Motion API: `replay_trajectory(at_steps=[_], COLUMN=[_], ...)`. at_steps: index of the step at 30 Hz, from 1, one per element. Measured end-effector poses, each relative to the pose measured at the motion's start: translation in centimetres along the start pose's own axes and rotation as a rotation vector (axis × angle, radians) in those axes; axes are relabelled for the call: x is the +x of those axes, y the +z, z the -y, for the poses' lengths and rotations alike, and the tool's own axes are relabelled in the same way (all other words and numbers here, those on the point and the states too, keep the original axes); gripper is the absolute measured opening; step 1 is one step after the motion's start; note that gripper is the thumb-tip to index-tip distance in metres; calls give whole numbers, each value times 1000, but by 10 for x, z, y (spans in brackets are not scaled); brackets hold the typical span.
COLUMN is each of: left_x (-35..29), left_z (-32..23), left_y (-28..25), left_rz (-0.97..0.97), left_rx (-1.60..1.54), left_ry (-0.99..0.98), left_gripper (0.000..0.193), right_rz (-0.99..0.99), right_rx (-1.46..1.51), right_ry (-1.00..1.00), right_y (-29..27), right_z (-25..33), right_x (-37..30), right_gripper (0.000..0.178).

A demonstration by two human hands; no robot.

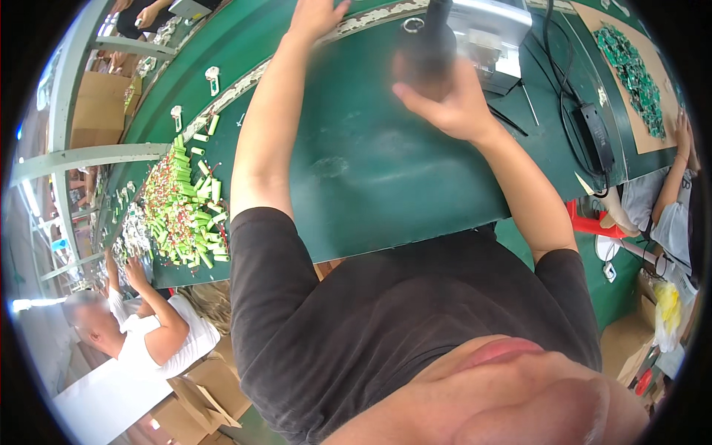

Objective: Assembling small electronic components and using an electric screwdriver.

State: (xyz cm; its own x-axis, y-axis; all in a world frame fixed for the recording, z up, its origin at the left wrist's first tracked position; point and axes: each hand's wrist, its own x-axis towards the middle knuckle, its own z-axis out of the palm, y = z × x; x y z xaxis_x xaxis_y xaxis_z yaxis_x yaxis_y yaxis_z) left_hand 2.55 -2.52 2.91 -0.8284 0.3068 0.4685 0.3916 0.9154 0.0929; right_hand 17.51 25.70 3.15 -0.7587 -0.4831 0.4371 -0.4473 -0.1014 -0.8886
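My left hand [315, 16] reaches over the far edge of the green table [348, 163]. Its thumb stands away from the palm, but the upper rim of the view cuts off the other fingers. Further right, my right hand [456, 104] is at a dark, blurred, roughly cylindrical thing [426, 59] with a narrower shaft on top. The thumb points left below that thing, which hides most of the fingers, so any hold is unclear. Right behind this hand stands a silver and white metal machine [493, 37].
Green cylindrical cells [185, 185] with red wire ends lie heaped at left. Small white parts [213, 80] sit on the green strip beyond the worn edge. A black power adapter [593, 137] and cables lie right, near green circuit boards [630, 78] on cardboard. Other people work both sides.
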Motion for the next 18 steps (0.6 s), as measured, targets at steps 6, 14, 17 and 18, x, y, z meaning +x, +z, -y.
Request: replay_trajectory(at_steps=[6, 14, 17, 18], left_x=[3, 4, -7, -15], left_z=[6, 21, -1, 9], left_y=[35, 41, 26, 27], left_rz=[-47, -4, -38, -16], left_rx=[-75, -206, -68, 5], left_ry=[49, 76, 99, 154], left_gripper=[11, 33, 27, 19], right_rz=[-78, -200, -198, -162], right_rx=[253, 203, 176, 135], right_ry=[-58, -108, -38, 60], right_y=[9, 7, 0, -2], right_z=[5, -3, 7, 13], right_x=[4, -1, -1, -1], right_gripper=[30, 26, 25, 27])
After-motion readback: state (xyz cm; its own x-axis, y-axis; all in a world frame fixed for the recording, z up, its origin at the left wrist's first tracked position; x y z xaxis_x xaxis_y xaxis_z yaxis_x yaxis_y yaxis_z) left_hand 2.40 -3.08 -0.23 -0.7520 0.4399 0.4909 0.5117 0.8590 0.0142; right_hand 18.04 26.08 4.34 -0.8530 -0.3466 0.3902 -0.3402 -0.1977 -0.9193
